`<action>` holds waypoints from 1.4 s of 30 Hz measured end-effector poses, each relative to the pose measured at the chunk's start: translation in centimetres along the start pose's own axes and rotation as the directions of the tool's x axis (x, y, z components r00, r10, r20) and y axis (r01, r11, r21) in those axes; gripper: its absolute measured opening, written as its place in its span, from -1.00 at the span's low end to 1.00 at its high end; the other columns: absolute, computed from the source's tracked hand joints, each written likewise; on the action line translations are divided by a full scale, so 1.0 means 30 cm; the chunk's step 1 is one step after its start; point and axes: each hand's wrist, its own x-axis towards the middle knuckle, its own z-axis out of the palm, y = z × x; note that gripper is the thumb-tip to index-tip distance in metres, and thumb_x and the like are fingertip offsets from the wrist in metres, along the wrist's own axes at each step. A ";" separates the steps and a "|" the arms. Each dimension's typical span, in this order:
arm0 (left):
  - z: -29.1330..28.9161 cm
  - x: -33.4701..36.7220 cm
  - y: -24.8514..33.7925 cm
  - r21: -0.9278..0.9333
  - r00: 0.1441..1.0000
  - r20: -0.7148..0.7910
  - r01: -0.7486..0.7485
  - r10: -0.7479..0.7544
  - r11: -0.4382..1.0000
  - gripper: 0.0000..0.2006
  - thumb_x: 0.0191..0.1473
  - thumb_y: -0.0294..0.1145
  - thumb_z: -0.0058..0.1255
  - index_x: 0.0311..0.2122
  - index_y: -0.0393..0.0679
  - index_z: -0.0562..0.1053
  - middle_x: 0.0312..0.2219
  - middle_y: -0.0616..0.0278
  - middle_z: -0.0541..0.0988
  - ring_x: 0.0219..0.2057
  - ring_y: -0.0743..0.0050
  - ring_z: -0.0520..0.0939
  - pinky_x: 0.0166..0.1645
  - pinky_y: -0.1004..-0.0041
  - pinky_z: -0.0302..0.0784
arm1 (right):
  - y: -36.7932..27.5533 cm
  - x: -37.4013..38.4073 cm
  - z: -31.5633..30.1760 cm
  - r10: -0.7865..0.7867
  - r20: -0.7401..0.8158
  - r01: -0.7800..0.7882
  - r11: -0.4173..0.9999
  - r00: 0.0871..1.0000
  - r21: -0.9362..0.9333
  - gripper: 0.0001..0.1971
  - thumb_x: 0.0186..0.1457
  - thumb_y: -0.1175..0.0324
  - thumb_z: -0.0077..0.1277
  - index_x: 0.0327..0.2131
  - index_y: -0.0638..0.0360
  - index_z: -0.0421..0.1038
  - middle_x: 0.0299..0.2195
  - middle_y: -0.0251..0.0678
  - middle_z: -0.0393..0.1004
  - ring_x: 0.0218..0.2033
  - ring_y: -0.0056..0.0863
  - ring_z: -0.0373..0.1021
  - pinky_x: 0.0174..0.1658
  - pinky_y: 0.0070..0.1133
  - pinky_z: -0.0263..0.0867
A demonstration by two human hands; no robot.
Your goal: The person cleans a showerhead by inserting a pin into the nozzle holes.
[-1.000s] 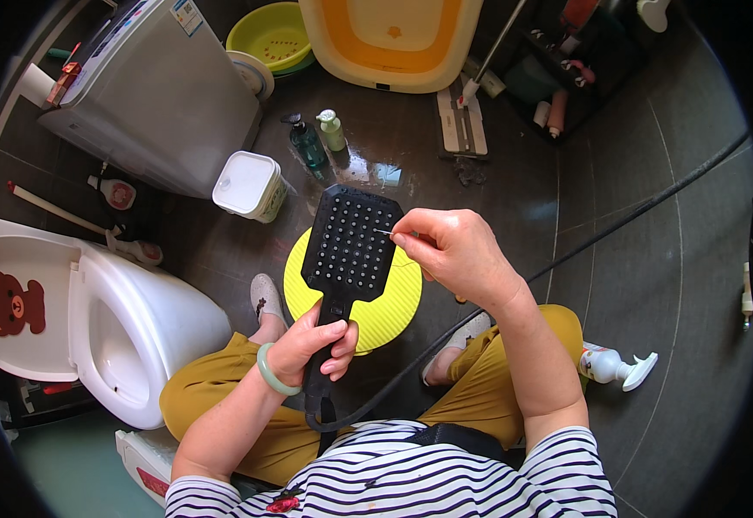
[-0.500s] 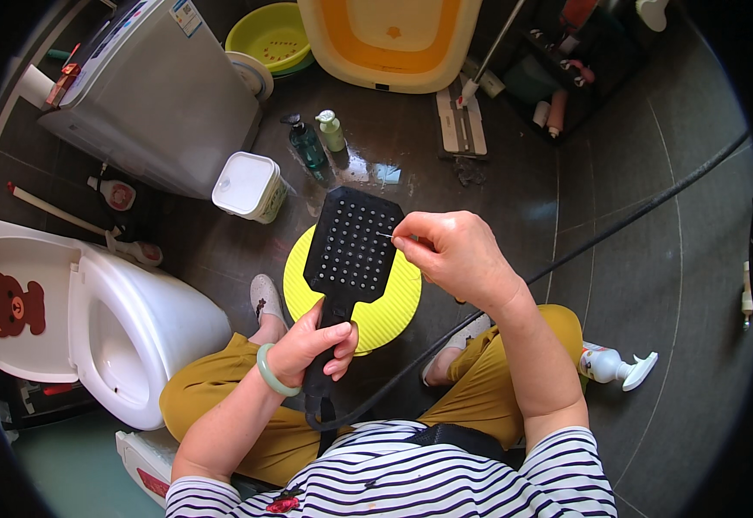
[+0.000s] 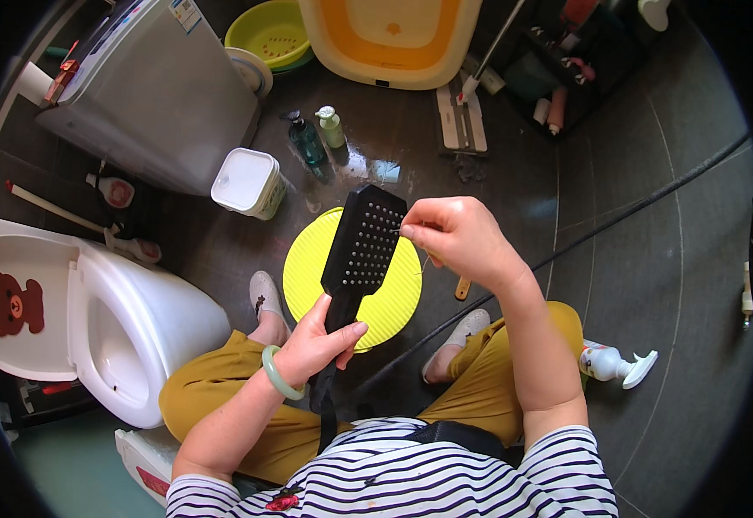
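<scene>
My left hand (image 3: 314, 344), with a pale green bangle on its wrist, is closed round the handle of a black shower head (image 3: 366, 246). The face with rows of small nozzles is tilted toward the right. At the right edge of that face, my right hand (image 3: 458, 237) pinches a thin needle (image 3: 395, 230) between thumb and fingertips, its tip at the nozzles. A fine thread-like strand hangs below this hand. Beneath the shower head, a round yellow ribbed stool top (image 3: 307, 259) shows between my feet. A black hose (image 3: 627, 211) runs off to the right.
A toilet (image 3: 148, 337) with raised lid is at left, a washing machine (image 3: 169, 104) behind it. On the floor stand a white-lidded tub (image 3: 247, 180), two pump bottles (image 3: 307, 142), and a mop (image 3: 461, 121). A spray bottle (image 3: 603, 363) lies by my right knee; a wooden handle (image 3: 462, 288) shows nearby.
The shower head has turned, its nozzle face now angled more to the right. My right hand has moved slightly up and right with it, and the wooden handle has come into sight.
</scene>
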 end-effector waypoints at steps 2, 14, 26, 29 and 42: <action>-0.001 0.006 0.007 0.022 0.999 -0.001 -0.041 0.041 0.999 -0.61 0.17 -0.39 0.06 0.01 -0.16 0.18 -0.58 0.31 0.40 -0.69 0.57 0.43 -0.58 0.55 0.40 | 0.012 0.013 0.007 0.146 0.162 -0.199 0.900 0.976 0.389 -0.85 0.17 0.39 0.04 -0.35 0.30 0.49 -0.70 -0.47 0.35 -0.68 -0.76 0.27 -0.60 -0.72 0.18; 0.000 0.015 -0.004 -0.035 0.994 -0.064 0.083 -0.085 0.996 -0.45 0.16 -0.37 0.08 0.12 -0.30 0.07 -0.61 0.28 0.41 -0.70 0.56 0.40 -0.58 0.53 0.39 | 0.036 0.046 0.005 0.162 0.116 -0.165 0.986 0.980 0.010 -0.84 0.11 0.35 0.06 -0.41 0.25 0.49 -0.69 -0.30 0.42 -0.68 -0.52 0.39 -0.53 -0.56 0.31; -0.011 0.026 -0.021 -0.035 0.985 0.014 0.173 -0.173 0.984 -0.07 0.15 -0.37 0.09 0.33 -0.34 -0.36 -0.58 0.26 0.42 -0.68 0.52 0.43 -0.55 0.53 0.42 | 0.034 0.035 0.056 0.020 -0.002 -0.020 0.979 1.000 -0.204 -0.84 0.08 0.34 0.05 -0.45 0.24 0.46 -0.67 -0.23 0.45 -0.65 -0.39 0.44 -0.55 -0.47 0.30; -0.011 0.020 0.006 -0.073 0.995 -0.013 0.097 -0.099 0.993 -0.14 0.15 -0.37 0.09 0.33 -0.30 -0.25 -0.59 0.27 0.41 -0.68 0.54 0.42 -0.56 0.54 0.41 | 0.081 0.044 0.040 0.169 0.133 -0.187 0.972 0.977 0.144 -0.82 0.16 0.32 0.04 -0.43 0.24 0.47 -0.70 -0.45 0.40 -0.66 -0.74 0.36 -0.61 -0.69 0.17; -0.004 0.015 0.053 -0.064 0.993 0.042 0.117 -0.115 0.991 -0.62 0.17 -0.37 0.03 0.00 -0.09 0.15 -0.58 0.28 0.37 -0.69 0.54 0.40 -0.54 0.49 0.41 | 0.057 0.039 0.030 0.278 0.189 -0.282 0.959 0.942 -0.004 -0.84 0.13 0.36 0.04 -0.39 0.26 0.49 -0.67 -0.38 0.44 -0.65 -0.66 0.37 -0.50 -0.60 0.28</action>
